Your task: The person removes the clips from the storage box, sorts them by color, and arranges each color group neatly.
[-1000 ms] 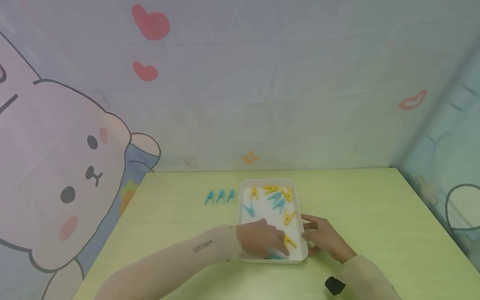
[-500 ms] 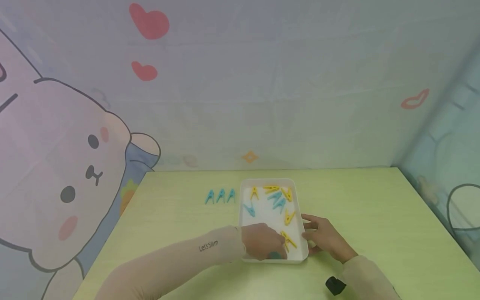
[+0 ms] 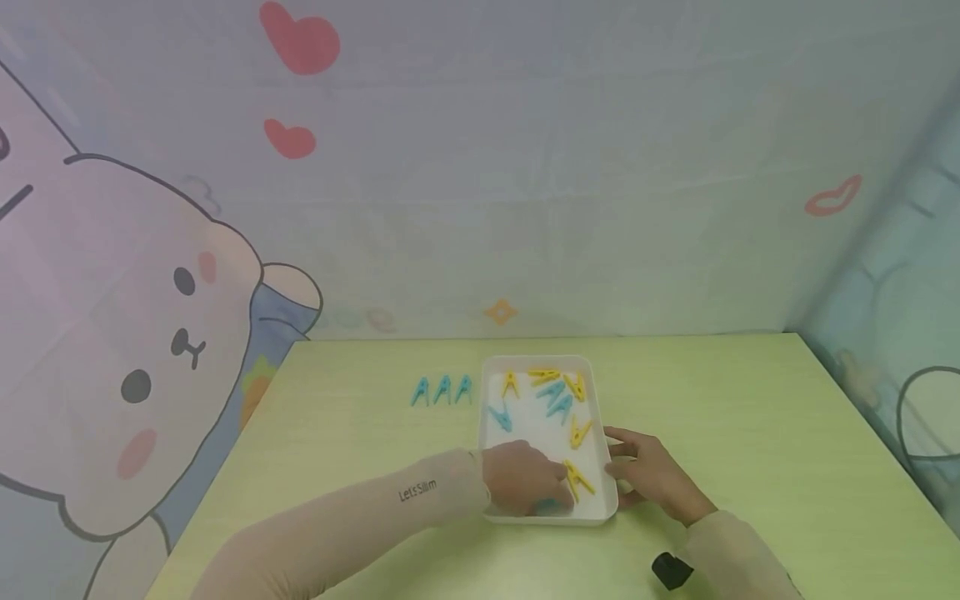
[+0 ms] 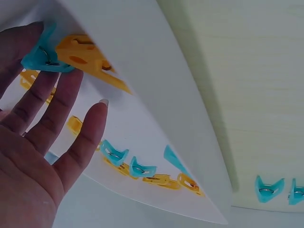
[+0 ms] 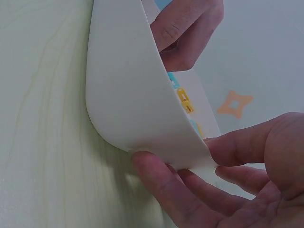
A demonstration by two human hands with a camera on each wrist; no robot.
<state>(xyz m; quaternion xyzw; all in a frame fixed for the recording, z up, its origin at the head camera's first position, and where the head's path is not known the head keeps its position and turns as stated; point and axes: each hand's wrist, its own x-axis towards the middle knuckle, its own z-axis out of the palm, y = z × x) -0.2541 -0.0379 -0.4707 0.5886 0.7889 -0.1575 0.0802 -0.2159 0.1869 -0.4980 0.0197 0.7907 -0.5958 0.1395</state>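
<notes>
Inside the white tray (image 3: 517, 522) my left hand (image 3: 525, 479) pinches a blue clothespin (image 4: 42, 57) between thumb and fingertips. A yellow clothespin (image 4: 88, 56) lies right beside it against the tray wall, with its legs spread in the head view. The index finger of the left hand stands apart from the clothespin. My right hand (image 3: 656, 475) holds the tray's right side, thumb at the rim and fingers (image 5: 152, 166) against the outer wall. Farther back in the tray lie several yellow clothespins (image 3: 576, 385) and blue clothespins (image 3: 559, 406).
Left of the tray, three blue clothespins (image 3: 442, 389) stand in a row on the pale green table (image 3: 345, 450). A small black object (image 3: 671, 571) shows by the right sleeve. A printed cloth (image 3: 555, 183) hangs behind the table.
The left hand's fingers have drawn together around the blue clothespin near the tray's front, and the yellow one beside it shows more fully. The right hand stays at the tray's side.
</notes>
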